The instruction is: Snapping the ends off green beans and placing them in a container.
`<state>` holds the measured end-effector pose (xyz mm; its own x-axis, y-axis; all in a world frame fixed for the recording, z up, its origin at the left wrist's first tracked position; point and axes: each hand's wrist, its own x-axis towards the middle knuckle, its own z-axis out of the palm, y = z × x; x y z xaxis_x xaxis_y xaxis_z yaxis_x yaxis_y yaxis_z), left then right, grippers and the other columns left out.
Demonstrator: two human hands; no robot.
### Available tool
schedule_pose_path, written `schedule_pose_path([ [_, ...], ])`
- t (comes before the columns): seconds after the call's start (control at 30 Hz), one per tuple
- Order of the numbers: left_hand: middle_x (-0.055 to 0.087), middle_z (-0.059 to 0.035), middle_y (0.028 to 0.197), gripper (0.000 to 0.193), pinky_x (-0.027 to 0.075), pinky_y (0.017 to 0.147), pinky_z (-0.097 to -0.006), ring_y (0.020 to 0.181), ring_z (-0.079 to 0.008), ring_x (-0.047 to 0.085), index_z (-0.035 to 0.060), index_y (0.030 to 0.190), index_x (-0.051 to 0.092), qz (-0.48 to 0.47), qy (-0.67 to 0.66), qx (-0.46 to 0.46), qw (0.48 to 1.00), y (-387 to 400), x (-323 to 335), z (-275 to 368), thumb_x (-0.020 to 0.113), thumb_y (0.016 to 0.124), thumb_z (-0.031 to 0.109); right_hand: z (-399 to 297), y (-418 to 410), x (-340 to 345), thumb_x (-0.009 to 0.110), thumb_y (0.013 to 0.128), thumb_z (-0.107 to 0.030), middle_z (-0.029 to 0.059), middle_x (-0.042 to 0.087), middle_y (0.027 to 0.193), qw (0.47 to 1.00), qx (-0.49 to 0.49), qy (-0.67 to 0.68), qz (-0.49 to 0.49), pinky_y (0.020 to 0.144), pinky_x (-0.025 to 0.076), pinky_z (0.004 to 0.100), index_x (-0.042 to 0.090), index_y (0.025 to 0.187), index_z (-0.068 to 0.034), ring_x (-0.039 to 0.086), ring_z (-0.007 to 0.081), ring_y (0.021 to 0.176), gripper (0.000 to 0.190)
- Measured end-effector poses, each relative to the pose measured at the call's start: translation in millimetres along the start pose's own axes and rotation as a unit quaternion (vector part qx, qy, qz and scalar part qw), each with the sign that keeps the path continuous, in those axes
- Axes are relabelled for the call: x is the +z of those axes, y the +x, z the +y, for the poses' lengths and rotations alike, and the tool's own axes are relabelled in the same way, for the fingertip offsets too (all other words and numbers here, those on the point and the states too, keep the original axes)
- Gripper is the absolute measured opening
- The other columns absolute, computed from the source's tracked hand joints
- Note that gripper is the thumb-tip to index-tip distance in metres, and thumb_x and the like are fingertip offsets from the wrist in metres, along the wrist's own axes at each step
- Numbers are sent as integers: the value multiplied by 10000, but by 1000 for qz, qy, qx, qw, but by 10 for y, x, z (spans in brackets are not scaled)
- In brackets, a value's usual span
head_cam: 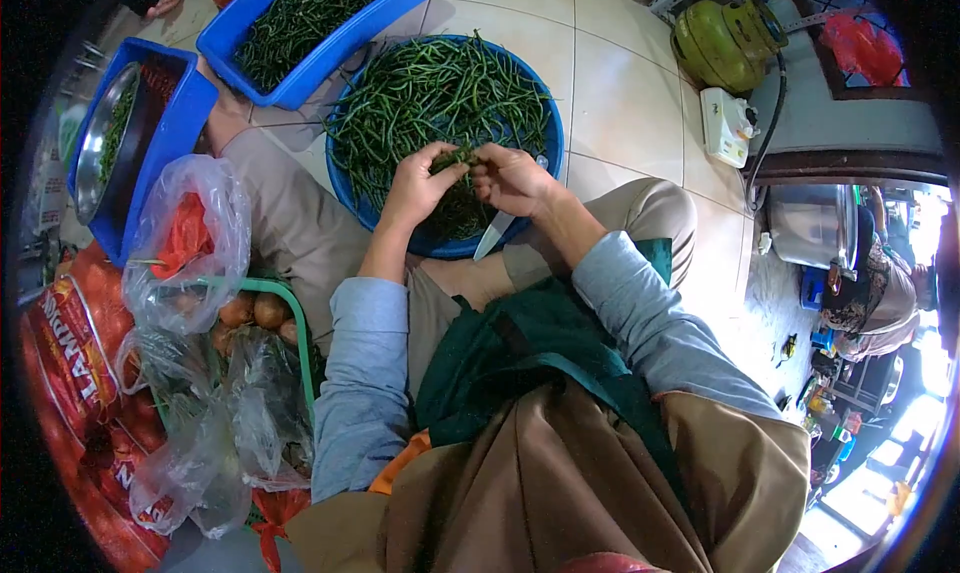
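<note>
A round blue plastic basin (557, 127) stands on the floor before my crossed legs, heaped with long green beans (442, 85). Over its near side my left hand (421, 181) grips a small bunch of beans (459, 157). The fingertips of my right hand (516, 177) pinch the same bunch at its right end. Below my right wrist the blade of a knife (493, 235) slants over the basin's near rim, tip towards me. My hand and wrist cover much of its handle. Darker bean pieces (454, 217) lie beneath my hands.
A blue tub (292, 93) of beans and another blue tub (176, 145) with a metal bowl (88, 190) stand to the left. Onions (268, 310) fill a green basket (304, 348) under plastic bags. A gas cylinder (724, 44) is at right; a person (874, 288) is farther off.
</note>
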<state>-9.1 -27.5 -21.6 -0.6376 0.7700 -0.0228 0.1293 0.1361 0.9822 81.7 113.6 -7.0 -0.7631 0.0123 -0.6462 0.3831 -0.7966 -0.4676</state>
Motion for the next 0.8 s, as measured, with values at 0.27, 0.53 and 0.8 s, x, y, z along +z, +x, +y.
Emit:
schedule_pose_path([
  [0.27, 601, -51, 864, 356, 399, 572, -221, 721, -82, 533, -1, 1095, 515, 119, -138, -178, 967, 92, 111, 205, 565, 830, 232, -125, -94, -507, 576, 770, -318, 141, 591, 761, 638, -331, -673, 176, 671, 459, 382, 615, 774, -37, 576, 266, 724, 284],
  [0.53, 489, 5, 738, 171, 399, 509, -227, 650, -99, 479, 89, 988, 527, 151, -456, -224, 848, 69, -245, -229, 481, 883, 216, -580, -1084, -744, 522, 765, -210, 140, 537, 964, 469, -369, -748, 290, 780, 421, 413, 575, 1007, -92, 503, 296, 954, 274],
  [0.8, 568, 1, 759, 93, 455, 508, -205, 586, -84, 514, 95, 910, 559, 183, -529, -222, 799, 473, -601, -144, 497, 857, 140, -515, -1010, -937, 493, 760, -128, 158, 545, 957, 531, -423, -675, 289, 833, 419, 385, 565, 973, -44, 514, 322, 944, 240],
])
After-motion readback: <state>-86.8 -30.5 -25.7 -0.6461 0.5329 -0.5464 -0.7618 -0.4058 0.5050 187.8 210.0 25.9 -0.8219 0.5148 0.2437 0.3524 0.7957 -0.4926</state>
